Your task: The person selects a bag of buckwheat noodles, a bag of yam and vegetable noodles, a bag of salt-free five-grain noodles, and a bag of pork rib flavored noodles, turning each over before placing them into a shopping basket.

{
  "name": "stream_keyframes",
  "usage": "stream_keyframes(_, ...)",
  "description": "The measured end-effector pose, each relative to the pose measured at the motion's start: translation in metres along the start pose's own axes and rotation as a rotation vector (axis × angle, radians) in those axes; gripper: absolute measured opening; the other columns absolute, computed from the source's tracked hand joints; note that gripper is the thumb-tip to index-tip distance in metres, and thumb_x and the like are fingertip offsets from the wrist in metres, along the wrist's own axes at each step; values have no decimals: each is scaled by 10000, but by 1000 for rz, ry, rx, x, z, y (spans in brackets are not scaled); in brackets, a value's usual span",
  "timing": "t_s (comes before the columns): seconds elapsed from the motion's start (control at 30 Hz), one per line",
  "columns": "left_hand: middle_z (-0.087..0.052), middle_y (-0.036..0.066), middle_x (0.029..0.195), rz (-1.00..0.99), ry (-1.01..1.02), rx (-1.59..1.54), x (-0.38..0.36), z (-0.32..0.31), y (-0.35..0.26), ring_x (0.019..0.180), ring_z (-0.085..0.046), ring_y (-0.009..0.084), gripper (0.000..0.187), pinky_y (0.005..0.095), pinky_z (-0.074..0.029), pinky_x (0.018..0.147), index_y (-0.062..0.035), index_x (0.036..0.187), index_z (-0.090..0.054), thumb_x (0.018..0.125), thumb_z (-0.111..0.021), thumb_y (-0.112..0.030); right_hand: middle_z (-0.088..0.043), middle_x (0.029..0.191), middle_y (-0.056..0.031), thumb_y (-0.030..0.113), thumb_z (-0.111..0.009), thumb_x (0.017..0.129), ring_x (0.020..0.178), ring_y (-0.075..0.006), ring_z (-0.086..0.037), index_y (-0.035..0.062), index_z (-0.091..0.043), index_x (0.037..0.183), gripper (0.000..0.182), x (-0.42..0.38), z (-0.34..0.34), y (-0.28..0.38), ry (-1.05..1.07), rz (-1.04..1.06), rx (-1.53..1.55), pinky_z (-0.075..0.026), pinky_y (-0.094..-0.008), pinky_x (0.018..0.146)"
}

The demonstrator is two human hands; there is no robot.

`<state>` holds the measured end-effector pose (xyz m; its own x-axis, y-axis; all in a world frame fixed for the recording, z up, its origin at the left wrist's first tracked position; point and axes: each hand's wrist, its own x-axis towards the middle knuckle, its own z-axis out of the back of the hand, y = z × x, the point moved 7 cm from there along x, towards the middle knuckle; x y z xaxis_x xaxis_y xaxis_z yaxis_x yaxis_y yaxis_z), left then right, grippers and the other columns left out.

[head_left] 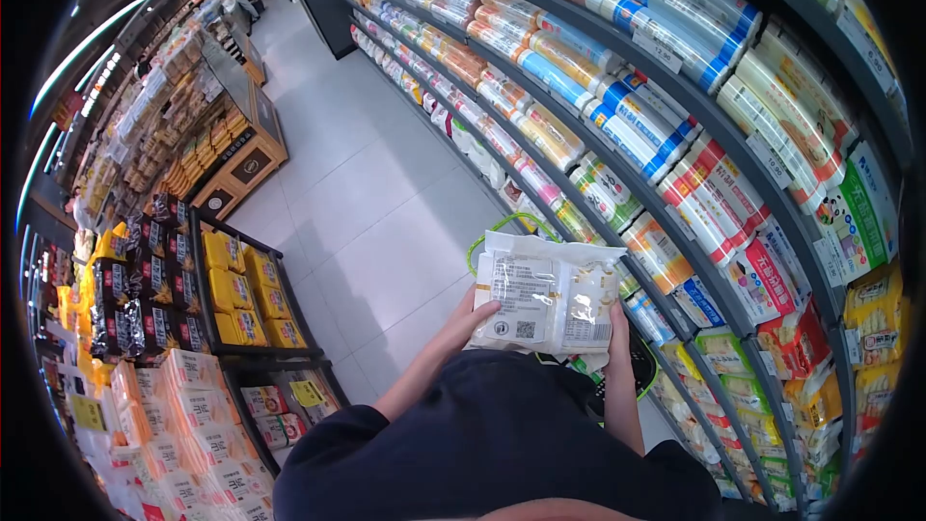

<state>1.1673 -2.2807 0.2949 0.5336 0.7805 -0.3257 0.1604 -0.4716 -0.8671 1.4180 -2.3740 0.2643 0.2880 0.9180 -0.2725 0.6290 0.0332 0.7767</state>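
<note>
Between my two hands is a white plastic food package, its printed back with a square code and a barcode turned up toward me. My left hand grips its left edge, the thumb lying on the print. On the right edge my right hand is closed, its fingers partly hidden behind the package. What is inside the package I cannot make out. Below and behind it shows part of a shopping basket with a green handle, mostly covered by the package and my body.
Curved dark shelves full of packaged noodles run along my right. At left stand stacked packages and a black rack with yellow packs. A grey tiled aisle leads forward past a wooden display stand. People are far off.
</note>
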Motion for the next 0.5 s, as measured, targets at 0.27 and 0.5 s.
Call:
stream_keyframes(0.27, -458, 139, 1320, 44, 17, -30, 23, 57, -14, 1188, -482, 217, 743, 350, -420, 981, -55, 1451, -202, 868, -650, -160, -547, 1249, -100, 269, -458, 981, 1127, -180, -547, -2, -413, 1352, 462, 12, -47, -17, -111, 57, -71, -433, -304, 954)
stream_keyframes(0.5, -441, 172, 1346, 190, 147, -39, 58, 102, 16, 1197, -503, 257, 708, 370, -454, 969, -23, 1440, -223, 871, -587, -234, -555, 1245, -56, 343, -447, 997, 1107, -104, -525, 18, -458, 1341, 473, -15, -60, -27, -373, 142, -148, -421, -242, 918)
